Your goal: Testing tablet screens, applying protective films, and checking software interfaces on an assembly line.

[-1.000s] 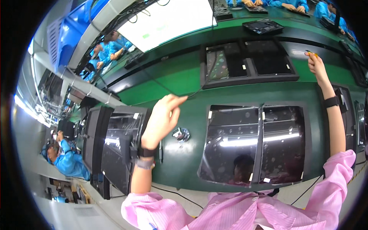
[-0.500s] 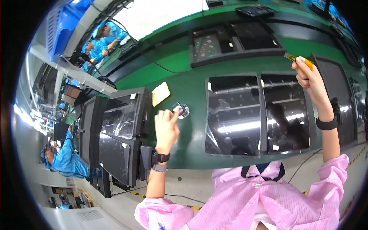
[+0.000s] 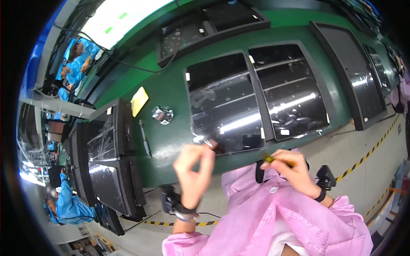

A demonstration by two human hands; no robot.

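Observation:
My left hand (image 3: 193, 173) is raised at the near edge of a glossy black panel (image 3: 222, 100). Its thumb and index finger are pinched together, slightly blurred. A small dark reddish bit shows at their tips, too unclear to name. My right hand (image 3: 292, 170) is closed round a yellow utility knife (image 3: 268, 158), in front of a second black panel (image 3: 290, 91). The knife's far end is hidden in the palm. Left of the first panel lies a small round clear dish (image 3: 163, 115) with something dark and pinkish in it.
A yellow pad (image 3: 139, 101) and a pen (image 3: 145, 138) lie on the green table (image 3: 164, 153). Black trays (image 3: 117, 147) with panels stand at the left. Another tray with panels (image 3: 188, 40) is at the back, and a long tray (image 3: 354, 74) at the right. Co-workers (image 3: 70, 192) in blue sit leftward.
My left hand has left the round dish and come nearer, to the panel's edge. My right hand has lowered the knife from the far right toward my body. The view has shifted right.

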